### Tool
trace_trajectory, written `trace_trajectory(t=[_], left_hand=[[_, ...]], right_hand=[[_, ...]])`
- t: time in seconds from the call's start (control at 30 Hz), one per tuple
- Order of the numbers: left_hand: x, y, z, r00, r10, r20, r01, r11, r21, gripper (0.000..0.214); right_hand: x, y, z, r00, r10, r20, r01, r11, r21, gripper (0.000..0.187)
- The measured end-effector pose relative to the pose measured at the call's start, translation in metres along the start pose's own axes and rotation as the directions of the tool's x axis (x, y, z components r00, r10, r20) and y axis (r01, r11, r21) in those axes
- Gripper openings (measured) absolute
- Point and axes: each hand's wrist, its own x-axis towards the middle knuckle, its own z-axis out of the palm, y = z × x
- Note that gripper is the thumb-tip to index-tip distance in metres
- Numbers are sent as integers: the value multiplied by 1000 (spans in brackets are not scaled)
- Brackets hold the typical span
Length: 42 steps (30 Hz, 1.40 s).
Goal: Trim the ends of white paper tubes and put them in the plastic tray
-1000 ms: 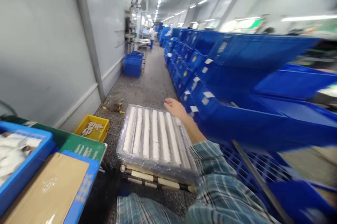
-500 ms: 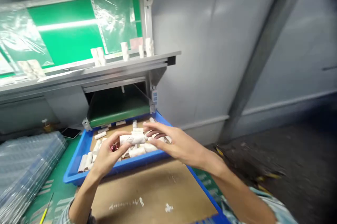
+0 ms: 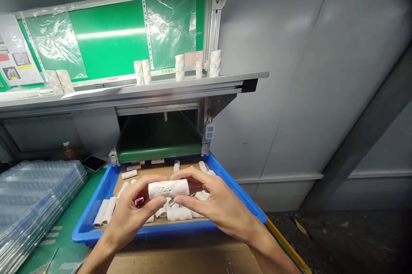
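Both hands hold a white cylindrical roll [image 3: 168,188] with a dark handwritten mark on it, above the middle of a blue plastic tray [image 3: 148,232]. My left hand [image 3: 131,214] grips its left end, with a small red object [image 3: 139,201] showing between the fingers. My right hand [image 3: 209,201] wraps its right end from above. Several loose white rolls [image 3: 178,214] lie on the tray's brown cardboard lining, partly hidden under my hands.
A metal shelf [image 3: 135,89] behind the tray carries several upright white rolls [image 3: 179,67]. Below it runs a green conveyor belt [image 3: 159,152]. Stacked clear plastic trays [image 3: 35,205] and a phone [image 3: 93,163] lie on a green mat at left. A grey wall stands at right.
The view has swung from the aisle of blue bins to the bench. Both hands have come together on the roll, which now sits higher and turned with its mark facing up.
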Motion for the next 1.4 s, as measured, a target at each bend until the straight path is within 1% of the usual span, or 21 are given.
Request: trace_trajectory(t=[0.17,0.23,0.37,0.63,0.77,0.83,0.93,0.97,1.0,1.1,1.17,1.27,1.33,1.4], left_hand=[[-5,2,-8,998,40,-46,-37,997,64,32],[-6,2,-9,996,64,-62,-59,995,77,31],[-7,-1,-10,995,92,-49,-88,994,65,32],[-5,1,-8,998,55,-34,-52,994,97,32],[-5,1,-8,999,50,-19,-48,995,82,31],[-4,-1,-7,994,103,-24,-101,991,85,30],[-4,-7,-5,970,236,-53,-228,965,128,30],[-4,-8,-5,966,252,-60,-242,960,144,31],[-4,-9,-4,968,244,-64,-232,961,153,32],[-5,-9,-3,985,160,-57,-150,977,154,30],[-5,-8,-3,985,163,-58,-152,975,164,29],[-4,-8,-4,973,218,-72,-201,962,186,30],[-4,-8,-3,980,186,-71,-172,971,165,31],[-4,-8,-3,990,130,-58,-121,983,135,29]], right_hand=[[1,2,7,1000,-19,1,19,997,68,29],[1,2,8,1000,8,3,-9,995,99,31],[2,4,8,994,88,61,-96,984,148,31],[3,6,9,997,77,32,-80,991,108,31],[3,7,9,999,39,11,-39,998,51,29],[3,8,11,999,30,16,-31,998,57,31],[4,9,12,995,92,30,-96,983,154,36],[4,10,13,993,110,29,-114,977,181,37],[4,10,13,992,120,26,-122,974,192,38],[4,11,13,994,105,14,-106,978,180,36],[4,12,13,994,105,20,-107,974,199,39],[6,12,13,988,142,57,-151,961,232,42],[6,11,13,987,148,70,-159,964,212,40],[7,9,13,990,123,63,-133,973,189,39]])
